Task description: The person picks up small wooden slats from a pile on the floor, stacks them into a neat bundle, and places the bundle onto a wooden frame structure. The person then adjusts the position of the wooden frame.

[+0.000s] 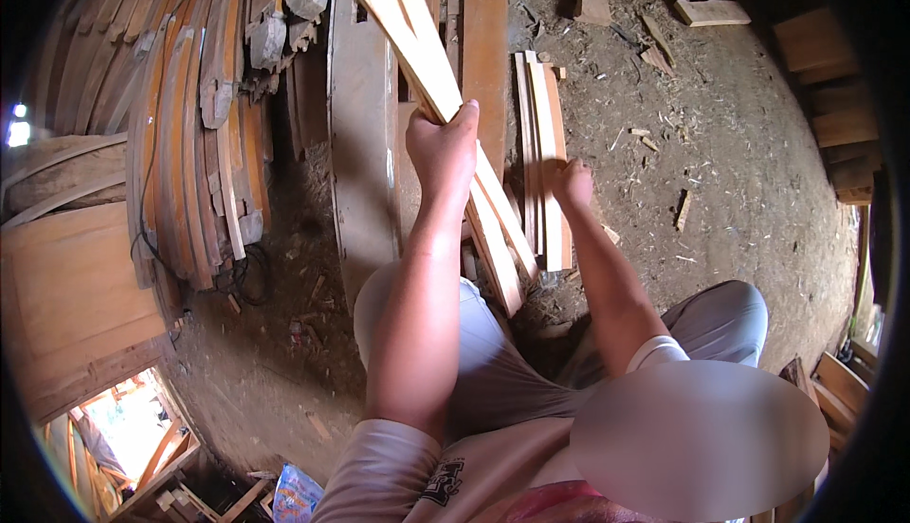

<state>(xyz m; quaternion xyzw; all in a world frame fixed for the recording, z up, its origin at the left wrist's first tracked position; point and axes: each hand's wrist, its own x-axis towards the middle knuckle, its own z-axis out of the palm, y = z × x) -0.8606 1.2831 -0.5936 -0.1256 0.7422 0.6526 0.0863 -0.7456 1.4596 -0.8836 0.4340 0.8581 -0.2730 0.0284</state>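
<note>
Strips (431,77) cross within the left hand (442,146).

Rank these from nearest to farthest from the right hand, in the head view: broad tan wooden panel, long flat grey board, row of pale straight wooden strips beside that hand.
1. Row of pale straight wooden strips: right beside the right hand.
2. Long flat grey board: off to its left.
3. Broad tan wooden panel: far left.

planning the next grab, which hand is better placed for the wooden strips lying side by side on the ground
Probably the right: the right hand is at the edge of the side-by-side strips, while the left hand is closed around the crossed strips.
</note>
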